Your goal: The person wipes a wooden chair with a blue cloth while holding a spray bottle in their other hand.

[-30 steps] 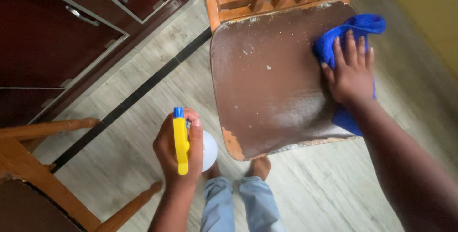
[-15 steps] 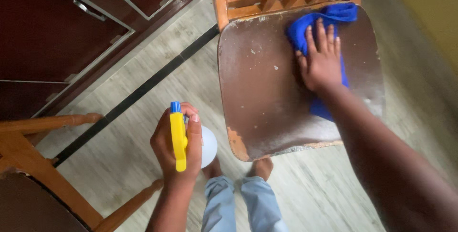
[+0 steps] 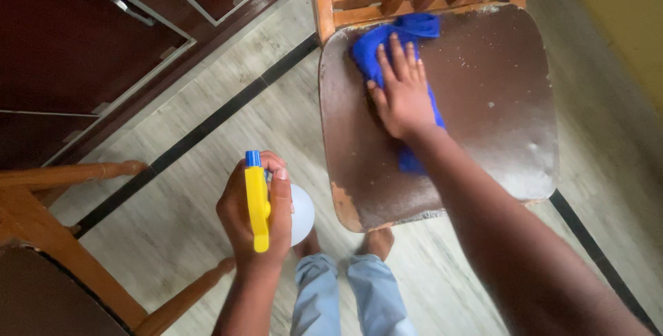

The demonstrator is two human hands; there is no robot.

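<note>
My right hand [image 3: 400,94] lies flat, fingers spread, on a blue cloth [image 3: 376,49] and presses it onto the worn brown seat of a wooden chair [image 3: 483,94], near the seat's back left part. My left hand [image 3: 252,218] is shut on a spray bottle [image 3: 260,201] with a yellow trigger head, a blue nozzle and a white body, held over the floor left of the chair. The seat shows pale specks and a chipped front left corner.
Dark brown cabinets with metal handles [image 3: 124,8] line the upper left. Another wooden chair [image 3: 48,218] stands at the lower left. My bare feet and light blue trouser legs [image 3: 345,294] are just in front of the seat. Pale floor tiles with a black strip [image 3: 186,142] run beneath; a yellow wall rises on the right.
My right hand has swept the blue cloth from the seat's right edge across to its back left part. The left hand has kept the spray bottle in the same place.
</note>
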